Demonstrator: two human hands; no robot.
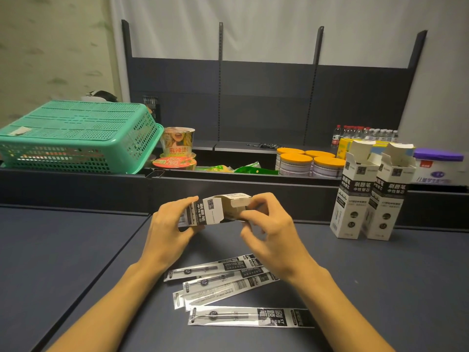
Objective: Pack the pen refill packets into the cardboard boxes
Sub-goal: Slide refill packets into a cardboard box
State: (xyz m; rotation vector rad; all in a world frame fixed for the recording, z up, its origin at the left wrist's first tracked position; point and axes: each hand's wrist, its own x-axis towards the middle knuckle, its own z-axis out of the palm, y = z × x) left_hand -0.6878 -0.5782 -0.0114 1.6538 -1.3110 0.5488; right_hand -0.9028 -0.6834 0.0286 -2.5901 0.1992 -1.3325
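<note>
Holding a box sideways above the counter: left hand grips the body, right hand pinches the open end flap. Thin card, light, likely crushes if squeezed; best held by the edges. Packets lie loose on the counter below, probably slick and floppy, so pinch at the printed header. Two open boxes stand upright far right.

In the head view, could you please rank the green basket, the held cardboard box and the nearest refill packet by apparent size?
1. green basket
2. nearest refill packet, though closeness to the camera enlarges it
3. held cardboard box, partly hidden by fingers
</note>
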